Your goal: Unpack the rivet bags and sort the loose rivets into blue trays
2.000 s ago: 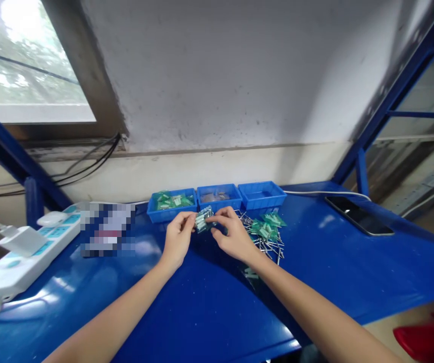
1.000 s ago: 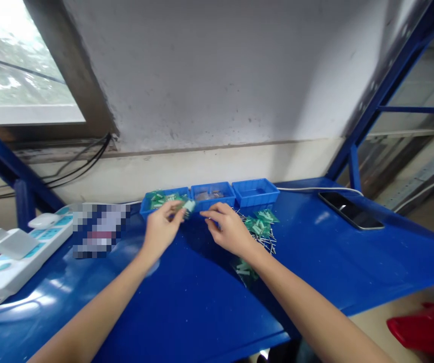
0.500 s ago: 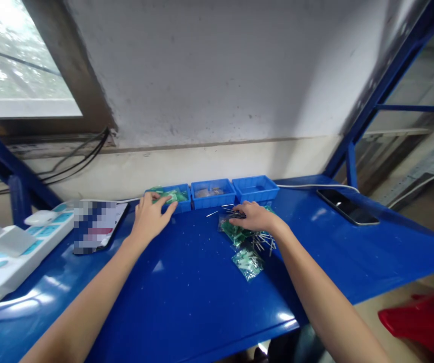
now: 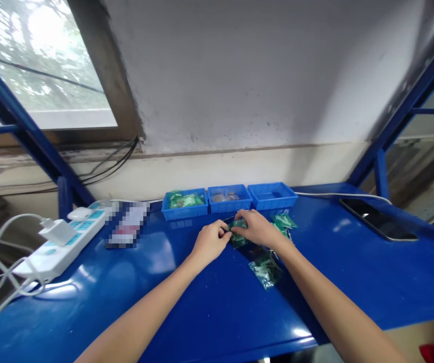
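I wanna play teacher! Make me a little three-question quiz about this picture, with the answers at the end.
1. How many blue trays stand in the row?
2. True or false: the black phone lies to the right of the right hand.
3. Pick one. The left hand and the right hand have their fingers on:
A) a white plug
B) a green packet
C) a window

Key: 1. Three. 2. True. 3. B.

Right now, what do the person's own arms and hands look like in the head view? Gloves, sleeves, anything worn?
Left hand and right hand are ungloved. Left forearm and right forearm are bare to the picture's edge: no sleeve, watch, bracelet or marking visible.
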Demonstrator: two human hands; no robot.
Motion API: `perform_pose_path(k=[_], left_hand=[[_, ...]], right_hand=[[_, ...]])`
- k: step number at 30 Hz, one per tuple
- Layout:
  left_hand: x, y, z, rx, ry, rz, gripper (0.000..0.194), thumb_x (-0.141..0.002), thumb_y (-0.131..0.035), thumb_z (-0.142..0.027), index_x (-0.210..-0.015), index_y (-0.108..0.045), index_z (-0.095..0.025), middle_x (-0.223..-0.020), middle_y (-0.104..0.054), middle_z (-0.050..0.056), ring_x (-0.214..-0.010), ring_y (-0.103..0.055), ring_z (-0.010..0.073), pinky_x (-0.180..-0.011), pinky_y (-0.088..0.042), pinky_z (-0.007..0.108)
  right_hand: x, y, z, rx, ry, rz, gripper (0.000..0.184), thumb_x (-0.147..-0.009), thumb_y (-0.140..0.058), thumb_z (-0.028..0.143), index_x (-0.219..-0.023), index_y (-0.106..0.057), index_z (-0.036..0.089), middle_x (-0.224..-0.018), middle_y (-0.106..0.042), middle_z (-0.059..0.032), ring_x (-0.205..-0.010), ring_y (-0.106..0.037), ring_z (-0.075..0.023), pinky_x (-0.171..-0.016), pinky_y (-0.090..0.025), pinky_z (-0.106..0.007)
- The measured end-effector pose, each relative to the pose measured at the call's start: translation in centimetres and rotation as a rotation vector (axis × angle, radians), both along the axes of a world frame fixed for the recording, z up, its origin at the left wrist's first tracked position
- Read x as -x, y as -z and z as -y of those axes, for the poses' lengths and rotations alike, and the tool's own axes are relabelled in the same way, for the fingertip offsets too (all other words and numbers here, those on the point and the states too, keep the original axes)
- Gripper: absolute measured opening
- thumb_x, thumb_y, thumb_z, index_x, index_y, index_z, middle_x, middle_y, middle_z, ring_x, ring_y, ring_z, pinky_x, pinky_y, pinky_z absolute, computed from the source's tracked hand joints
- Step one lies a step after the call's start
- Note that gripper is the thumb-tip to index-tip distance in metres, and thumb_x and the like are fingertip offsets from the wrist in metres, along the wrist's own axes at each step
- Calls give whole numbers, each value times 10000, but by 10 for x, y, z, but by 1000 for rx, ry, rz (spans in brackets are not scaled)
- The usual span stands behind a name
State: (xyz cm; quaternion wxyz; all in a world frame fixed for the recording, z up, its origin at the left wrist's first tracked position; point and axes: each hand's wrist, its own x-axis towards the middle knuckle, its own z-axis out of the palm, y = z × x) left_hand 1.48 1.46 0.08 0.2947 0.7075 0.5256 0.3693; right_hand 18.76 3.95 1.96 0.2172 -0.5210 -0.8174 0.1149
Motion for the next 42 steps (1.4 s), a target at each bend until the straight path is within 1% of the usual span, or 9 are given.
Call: perform_pose_path(k=[4,7,10,14,23,27,31,36,42], left_hand=[[21,-8,11,15,-56,167,127,-793,-523,-314,-804,-546,-189,-533,-546,-52,-423,-490,101,-460,-359,209],[29,-15,24,-1,-73,292,148,-820,-489,-341,-846,-501,-196,-588,-605,-28,-532,-605,135,-547,-455,232],[30,-20,31,-99,-25,376,94,-789,-540,-274,-822,-509,-192,-728,-656,17,-719,-654,162,-692,-487,261],[33,-20,31,-214,3,282,62,-775,-530,-183,-823,-568,-184,-801,-652,27,-760,-635,161,-740,-472,268],[39,-19,22,73,31,383,396,-861,-447,-482,-891,-691,-171,-829,-676,66,-786,-602,202,-725,-443,304],[38,-17,19,261,6,487,682,-879,-215,-625,-804,-701,-151,-801,-682,95,-686,-601,182,-644,-434,288],[38,-17,20,126,-54,429,373,-832,-498,-496,-856,-657,-159,-738,-637,37,-648,-563,149,-588,-409,241],[39,-17,23,-76,-100,301,155,-766,-617,-278,-887,-650,-187,-804,-586,13,-685,-517,137,-638,-410,244],[36,-17,29,-377,-28,-32,222,-788,-542,-169,-970,-658,-223,-944,-561,50,-895,-530,190,-806,-421,319]], right_hand=[[11,-10,10,0,13,-195,324,-817,-518,495,-825,-616,186,-687,-599,-34,-695,-539,-180,-658,-382,-297],[19,-15,16,285,-8,-540,456,-867,-367,566,-867,-614,183,-523,-548,7,-509,-513,-144,-533,-375,-270],[27,-14,20,498,-81,-844,406,-810,-509,514,-1014,-578,169,-563,-587,12,-505,-543,-133,-515,-403,-256],[36,-7,20,439,-93,-1011,505,-684,-666,390,-1108,-530,152,-625,-555,38,-543,-526,-110,-542,-415,-247],[36,-12,25,130,-138,-950,135,-708,-618,283,-798,-595,184,-765,-579,-10,-726,-518,-147,-721,-430,-305],[38,-10,33,-204,-232,-629,175,-737,-530,108,-812,-650,213,-828,-569,-37,-873,-490,-193,-841,-389,-358],[42,-2,36,-420,-200,-440,272,-758,-472,55,-810,-679,224,-1037,-499,-83,-1015,-442,-225,-868,-389,-382],[46,-4,35,-249,-55,-461,220,-820,-477,153,-822,-692,198,-917,-500,-72,-900,-482,-201,-855,-394,-379],[47,-6,33,-16,-40,-595,368,-899,-404,374,-707,-638,164,-566,-490,20,-555,-477,-126,-551,-381,-246]])
